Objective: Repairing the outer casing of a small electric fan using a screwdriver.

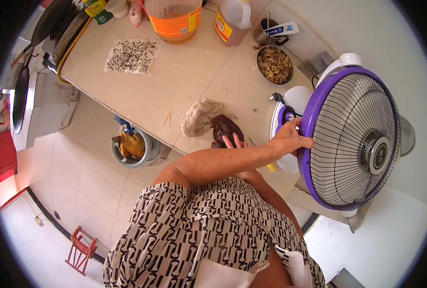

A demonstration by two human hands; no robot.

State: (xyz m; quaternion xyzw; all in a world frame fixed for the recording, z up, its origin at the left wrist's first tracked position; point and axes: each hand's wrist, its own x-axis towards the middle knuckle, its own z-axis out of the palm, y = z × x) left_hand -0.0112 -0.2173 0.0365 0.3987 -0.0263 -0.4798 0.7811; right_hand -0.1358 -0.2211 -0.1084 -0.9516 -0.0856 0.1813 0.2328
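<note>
Though fan [350,137] has purp. rim [313,113], its rnd grille [353,115] is dk wire.

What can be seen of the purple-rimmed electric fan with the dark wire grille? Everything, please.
The purple-rimmed electric fan is at the right end of the pale tiled counter, its domed, dark wire grille tilted up and rightward. The smooth rim looks plastic; a round, dark-centred hub badge sits mid-grille, and white housing shows behind the top. A round white base with purple trim shows left of it, partly hidden. The bare left hand grips the rim's left side. Blade motion can't be told.
</note>
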